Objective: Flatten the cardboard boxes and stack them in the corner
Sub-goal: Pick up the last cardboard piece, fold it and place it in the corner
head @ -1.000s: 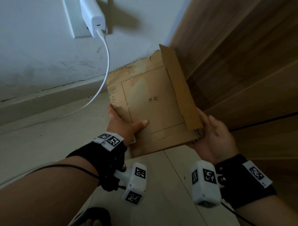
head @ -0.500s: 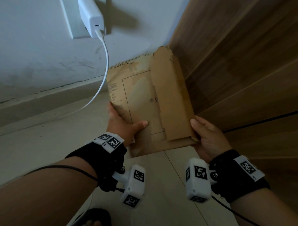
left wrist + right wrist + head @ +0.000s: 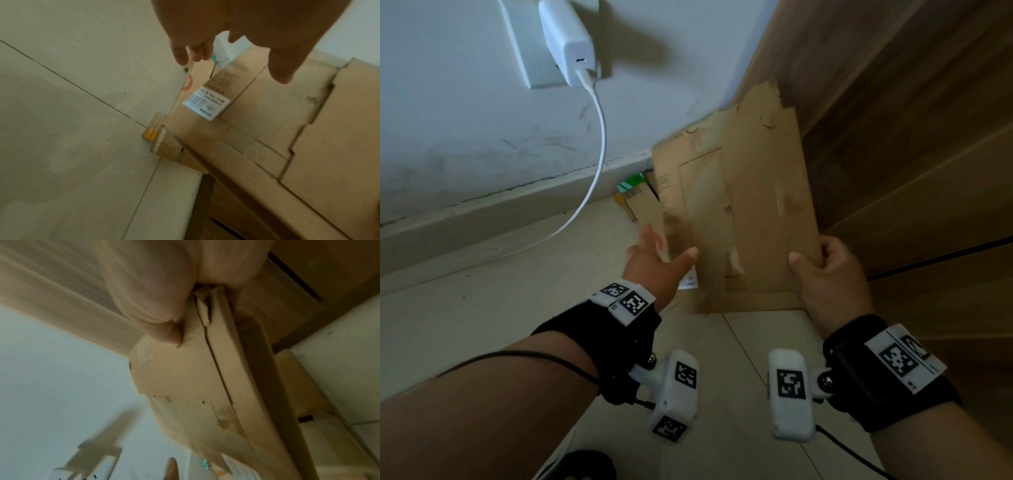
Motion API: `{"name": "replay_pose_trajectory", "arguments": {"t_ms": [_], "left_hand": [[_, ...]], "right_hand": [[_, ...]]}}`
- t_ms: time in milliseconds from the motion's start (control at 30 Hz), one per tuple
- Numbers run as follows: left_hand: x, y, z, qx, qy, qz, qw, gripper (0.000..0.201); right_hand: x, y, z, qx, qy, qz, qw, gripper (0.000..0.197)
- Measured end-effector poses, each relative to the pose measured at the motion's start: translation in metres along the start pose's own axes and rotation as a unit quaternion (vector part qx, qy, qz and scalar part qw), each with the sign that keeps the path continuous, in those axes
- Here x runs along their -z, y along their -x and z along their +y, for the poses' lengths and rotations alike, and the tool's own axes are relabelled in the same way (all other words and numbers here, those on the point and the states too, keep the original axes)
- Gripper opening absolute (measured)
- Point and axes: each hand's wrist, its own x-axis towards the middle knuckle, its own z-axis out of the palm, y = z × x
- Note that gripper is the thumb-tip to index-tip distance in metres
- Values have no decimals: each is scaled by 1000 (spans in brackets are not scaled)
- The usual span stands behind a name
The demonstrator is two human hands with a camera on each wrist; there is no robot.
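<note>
The flattened cardboard box stands tilted in the corner against the wooden cabinet, long axis upright. The right hand pinches its lower right edge; the left hand, fingers relaxed, hovers beside its left edge.

Left hand, fingers extended and relaxed, fingertips at the upper edge of a flattened cardboard box bearing a white barcode label just below the thumb; tiled floor beside.

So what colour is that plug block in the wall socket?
White, like its cable; the charger shows best in the head view.
</note>
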Motion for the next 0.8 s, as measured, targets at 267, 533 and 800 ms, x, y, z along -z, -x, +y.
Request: {"name": "replay_pose_trajectory", "arguments": {"t_ms": [267, 533, 800], "left_hand": [[-21, 32, 47, -131, 126, -126, 975, 74], [-35, 26, 55, -20, 213, -116, 970, 26], [-21, -8, 23, 105, 289, -56, 950, 51]], "right_hand": [[-6, 12, -26, 150, 100, 92, 979, 24], [-38, 21, -9, 277, 281, 54, 917, 8], [-45, 23, 24, 40, 215, 24, 975, 45]]}}
